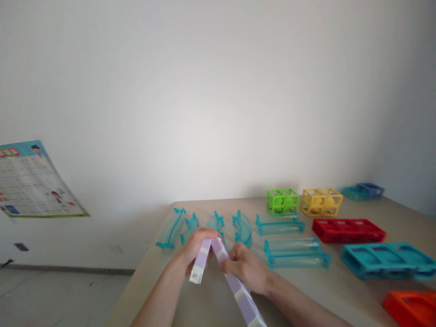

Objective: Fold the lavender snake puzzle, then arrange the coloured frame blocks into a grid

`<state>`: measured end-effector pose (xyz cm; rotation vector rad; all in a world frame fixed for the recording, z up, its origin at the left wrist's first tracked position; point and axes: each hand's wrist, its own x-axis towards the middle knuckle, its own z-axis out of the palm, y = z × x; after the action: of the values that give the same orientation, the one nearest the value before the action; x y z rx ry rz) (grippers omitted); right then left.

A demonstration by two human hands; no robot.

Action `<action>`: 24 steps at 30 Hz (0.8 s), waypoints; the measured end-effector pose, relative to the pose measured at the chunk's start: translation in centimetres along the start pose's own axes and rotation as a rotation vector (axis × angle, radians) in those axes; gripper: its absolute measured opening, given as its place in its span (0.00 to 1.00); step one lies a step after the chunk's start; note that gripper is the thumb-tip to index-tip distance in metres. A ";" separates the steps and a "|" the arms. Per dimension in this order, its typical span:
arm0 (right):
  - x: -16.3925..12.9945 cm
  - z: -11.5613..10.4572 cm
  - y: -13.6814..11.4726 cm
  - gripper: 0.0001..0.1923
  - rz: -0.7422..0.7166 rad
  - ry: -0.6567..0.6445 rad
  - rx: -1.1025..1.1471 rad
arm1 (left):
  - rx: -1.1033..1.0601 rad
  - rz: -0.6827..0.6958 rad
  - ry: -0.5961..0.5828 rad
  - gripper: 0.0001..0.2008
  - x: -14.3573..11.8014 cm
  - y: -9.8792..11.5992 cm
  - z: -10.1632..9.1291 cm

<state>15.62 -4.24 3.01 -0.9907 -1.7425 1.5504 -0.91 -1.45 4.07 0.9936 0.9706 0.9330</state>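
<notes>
Over the front of the table I hold a lilac folded piece (235, 286) with pale bands, probably card. Its two narrow arms meet in a point away from me, and the shorter left arm ends in a whitish, scuffed tip. My left hand (197, 245) is closed round the left arm near the fold, its fingers partly hidden. Gripping the longer right arm, my right hand (243, 268) has its thumb pressed on the top edge. Just beyond my hands lie clear teal curved track pieces (243, 229). Clear teal straight track pieces (296, 254) are to the right.
Green (282, 201) and yellow (321, 202) openwork blocks stand near the wall. Red (349, 230), teal (388, 259) and orange (412, 308) frames line the right side. A blue piece (371, 190) sits in the far corner. The table's (136, 290) left edge drops to the floor.
</notes>
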 end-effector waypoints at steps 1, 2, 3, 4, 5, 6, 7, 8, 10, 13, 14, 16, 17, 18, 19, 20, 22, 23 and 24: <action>0.0 0.0 0.0 0.14 0.033 -0.020 -0.001 | 0.030 0.010 -0.010 0.10 0.1 -0.2 -0.3; 0.0 0.0 0.1 0.13 0.067 -0.045 0.000 | 0.058 0.010 -0.021 0.10 0.2 -0.3 -0.5; -0.1 0.1 0.1 0.12 0.100 -0.070 0.001 | 0.084 -0.002 -0.031 0.10 0.2 -0.5 -0.7; -0.1 0.1 0.1 0.11 0.127 -0.090 0.001 | 0.106 -0.026 -0.041 0.10 0.2 -0.6 -0.8; -0.1 0.1 0.1 0.11 0.148 -0.106 -0.003 | 0.121 -0.053 -0.050 0.10 0.1 -0.6 -0.9; -0.2 0.1 0.0 0.11 0.166 -0.122 -0.010 | 0.132 -0.074 -0.057 0.10 0.1 -0.7 -1.0; -0.2 0.0 -0.1 0.11 0.187 -0.142 -0.022 | 0.142 -0.089 -0.063 0.10 0.0 -0.7 -0.9; -0.3 0.0 -0.2 0.11 0.210 -0.162 -0.036 | 0.155 -0.099 -0.073 0.10 -0.1 -0.7 -0.9; -0.5 -0.1 -0.5 0.10 0.242 -0.192 -0.072 | 0.193 -0.119 -0.088 0.09 -0.2 -0.6 -0.8; -0.7 -0.2 -0.9 0.11 0.265 -0.192 -0.136 | 0.255 -0.153 -0.091 0.10 -0.3 -0.6 -0.7; -0.7 -0.1 -0.9 0.11 0.262 -0.186 -0.149 | 0.269 -0.141 -0.083 0.10 -0.2 -0.6 -0.7; -0.5 0.0 -0.8 0.13 0.253 -0.180 -0.143 | 0.275 -0.070 -0.052 0.10 -0.2 -0.4 -0.8; -0.4 0.1 -0.7 0.14 0.240 -0.179 -0.126 | 0.272 -0.026 -0.036 0.10 -0.2 -0.3 -0.7; -0.3 0.2 -0.6 0.16 0.221 -0.181 -0.099 | 0.264 0.011 -0.023 0.09 -0.3 -0.2 -0.7; -0.1 0.3 -0.5 0.18 0.198 -0.180 -0.061 | 0.254 0.035 -0.013 0.09 -0.3 0.0 -0.6; 0.0 0.4 -0.4 0.19 0.172 -0.172 -0.014 | 0.240 0.048 -0.008 0.10 -0.4 0.1 -0.5; 0.2 0.7 -0.2 0.20 0.115 -0.148 0.106 | 0.213 0.085 -0.003 0.10 -0.7 0.4 -0.1; 0.2 0.8 0.0 0.21 0.095 -0.147 0.172 | 0.202 0.113 0.004 0.09 -0.8 0.4 0.1; 0.3 0.9 0.1 0.21 0.081 -0.154 0.239 | 0.191 0.146 0.018 0.09 -0.9 0.5 0.2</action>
<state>14.69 -4.47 2.73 -0.8507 -1.5853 1.8802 -1.08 -2.19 4.76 1.2321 1.0260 0.9844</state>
